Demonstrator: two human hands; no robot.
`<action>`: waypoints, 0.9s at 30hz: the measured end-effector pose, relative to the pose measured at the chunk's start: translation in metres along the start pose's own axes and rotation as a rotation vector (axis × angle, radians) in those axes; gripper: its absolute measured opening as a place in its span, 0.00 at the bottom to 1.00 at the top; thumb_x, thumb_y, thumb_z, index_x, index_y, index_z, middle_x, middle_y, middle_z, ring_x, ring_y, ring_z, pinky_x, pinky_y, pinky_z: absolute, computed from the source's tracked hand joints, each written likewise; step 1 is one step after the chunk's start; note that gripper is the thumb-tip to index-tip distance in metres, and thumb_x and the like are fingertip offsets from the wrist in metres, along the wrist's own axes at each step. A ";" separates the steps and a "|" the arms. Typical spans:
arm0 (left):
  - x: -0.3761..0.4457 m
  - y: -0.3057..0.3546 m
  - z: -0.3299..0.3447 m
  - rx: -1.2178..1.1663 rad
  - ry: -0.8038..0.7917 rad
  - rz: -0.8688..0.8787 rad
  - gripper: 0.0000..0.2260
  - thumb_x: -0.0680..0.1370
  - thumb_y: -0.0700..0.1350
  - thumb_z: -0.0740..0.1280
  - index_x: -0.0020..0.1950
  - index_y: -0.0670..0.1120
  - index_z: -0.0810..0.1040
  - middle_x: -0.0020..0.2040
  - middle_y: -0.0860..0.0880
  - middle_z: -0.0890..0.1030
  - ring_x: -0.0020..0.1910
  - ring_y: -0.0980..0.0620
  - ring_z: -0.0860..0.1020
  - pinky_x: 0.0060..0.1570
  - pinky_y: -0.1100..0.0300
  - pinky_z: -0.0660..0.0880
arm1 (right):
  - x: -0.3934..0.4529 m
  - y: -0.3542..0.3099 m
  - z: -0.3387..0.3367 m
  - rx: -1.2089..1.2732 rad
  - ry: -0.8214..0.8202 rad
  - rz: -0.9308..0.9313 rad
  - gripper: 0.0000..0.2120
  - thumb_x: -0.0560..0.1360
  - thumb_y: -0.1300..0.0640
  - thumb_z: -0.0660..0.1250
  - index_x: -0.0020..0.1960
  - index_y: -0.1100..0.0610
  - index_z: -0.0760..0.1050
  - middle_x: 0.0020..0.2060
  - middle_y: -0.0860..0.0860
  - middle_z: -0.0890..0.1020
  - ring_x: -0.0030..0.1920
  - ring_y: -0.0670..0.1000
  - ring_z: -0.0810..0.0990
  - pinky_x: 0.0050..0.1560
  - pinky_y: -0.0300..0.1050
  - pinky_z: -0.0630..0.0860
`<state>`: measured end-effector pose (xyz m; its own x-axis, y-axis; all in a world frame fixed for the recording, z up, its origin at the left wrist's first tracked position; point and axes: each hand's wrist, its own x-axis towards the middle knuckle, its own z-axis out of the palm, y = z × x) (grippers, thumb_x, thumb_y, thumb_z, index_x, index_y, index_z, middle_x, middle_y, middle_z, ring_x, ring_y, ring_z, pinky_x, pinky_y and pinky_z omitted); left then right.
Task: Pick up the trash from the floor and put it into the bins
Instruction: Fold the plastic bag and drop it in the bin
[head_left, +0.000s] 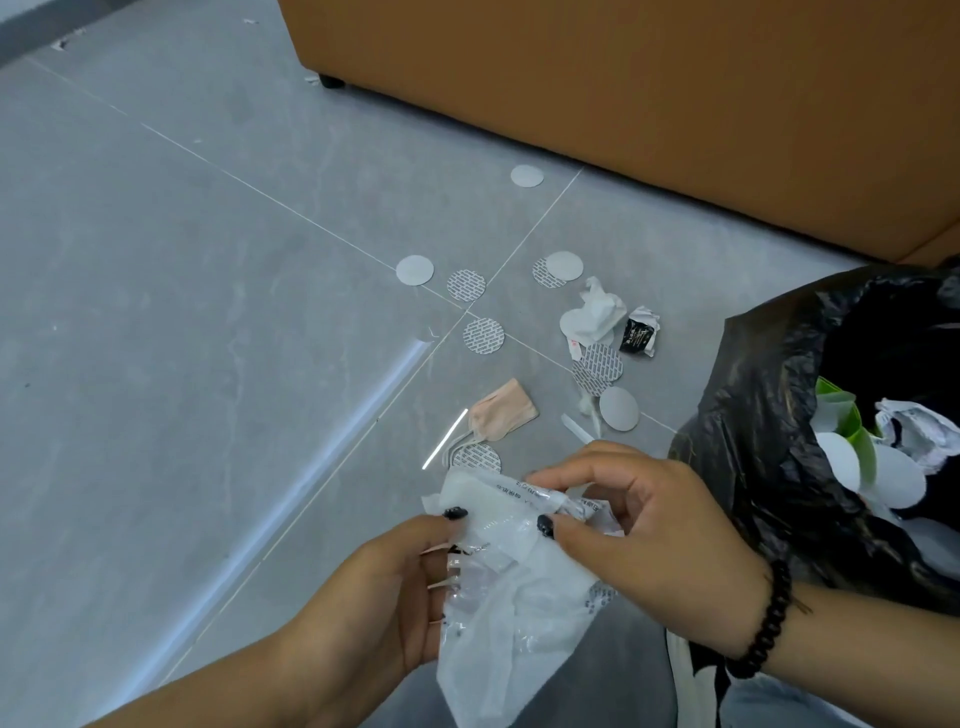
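Note:
Both my hands hold a crumpled clear plastic wrapper (511, 587) low in the middle of the view. My left hand (384, 582) grips its left side with thumb on top. My right hand (644, 525) pinches its upper right part. A bin lined with a black bag (769, 415) stands at the right, with white discs, a green strip and crumpled paper inside. On the grey floor lie several round white and patterned seal discs (483, 335), a crumpled white tissue (597, 314), a small black packet (639, 335) and a beige wrapper (501, 413).
A brown sofa (623, 104) fills the top right, its small black foot (331, 81) at the upper middle. More discs lie near it (526, 175). A thin white strip (445, 439) lies by the beige wrapper. Grey tiled floor stretches to the left.

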<state>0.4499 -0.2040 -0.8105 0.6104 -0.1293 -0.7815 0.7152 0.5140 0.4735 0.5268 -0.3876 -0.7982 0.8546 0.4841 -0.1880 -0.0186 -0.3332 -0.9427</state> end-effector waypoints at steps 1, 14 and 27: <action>0.001 0.000 0.000 -0.010 -0.005 -0.010 0.19 0.67 0.48 0.67 0.52 0.40 0.84 0.50 0.36 0.83 0.47 0.39 0.80 0.50 0.45 0.77 | 0.000 0.002 0.000 -0.077 0.005 -0.074 0.11 0.66 0.62 0.71 0.45 0.49 0.84 0.43 0.46 0.82 0.44 0.47 0.83 0.47 0.42 0.80; -0.002 -0.001 0.002 0.124 0.019 0.078 0.18 0.68 0.45 0.73 0.55 0.38 0.82 0.53 0.34 0.82 0.51 0.35 0.81 0.54 0.42 0.75 | 0.002 0.006 -0.014 -0.338 -0.218 -0.275 0.12 0.70 0.53 0.66 0.51 0.48 0.83 0.49 0.41 0.78 0.44 0.43 0.80 0.44 0.35 0.75; -0.001 -0.003 -0.005 0.216 0.081 0.246 0.14 0.67 0.42 0.72 0.51 0.40 0.82 0.47 0.38 0.84 0.40 0.44 0.83 0.33 0.58 0.78 | 0.007 -0.002 -0.012 0.337 -0.273 0.479 0.17 0.63 0.55 0.70 0.50 0.60 0.82 0.42 0.60 0.84 0.34 0.49 0.81 0.29 0.40 0.78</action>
<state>0.4453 -0.2015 -0.8128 0.7508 0.0491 -0.6587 0.6106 0.3285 0.7206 0.5390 -0.3934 -0.7942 0.5494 0.5481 -0.6307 -0.5652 -0.3122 -0.7636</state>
